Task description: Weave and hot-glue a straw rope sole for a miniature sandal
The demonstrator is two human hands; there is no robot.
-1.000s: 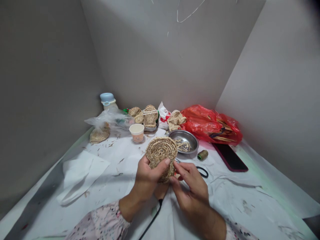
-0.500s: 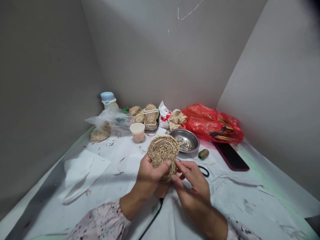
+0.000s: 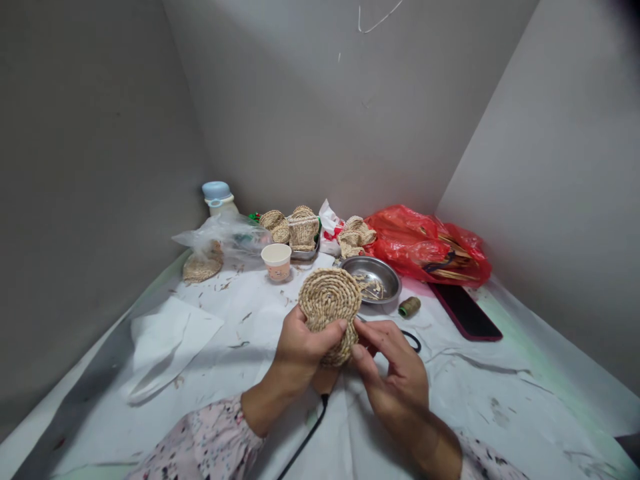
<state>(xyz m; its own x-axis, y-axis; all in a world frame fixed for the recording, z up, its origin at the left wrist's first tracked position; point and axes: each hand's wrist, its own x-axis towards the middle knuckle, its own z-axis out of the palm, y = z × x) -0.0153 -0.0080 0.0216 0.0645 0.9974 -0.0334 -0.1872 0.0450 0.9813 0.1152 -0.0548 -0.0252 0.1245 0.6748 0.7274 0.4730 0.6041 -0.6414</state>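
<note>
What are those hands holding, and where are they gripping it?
A coiled straw piece: the left hand pinches its lower part, thumb on the front; the right hand's fingertips are at its lower right edge.

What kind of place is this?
Probably a small handicraft workspace: the hands hold a coiled woven piece, with a thread spool and a bowl of straw scraps close by.
</note>
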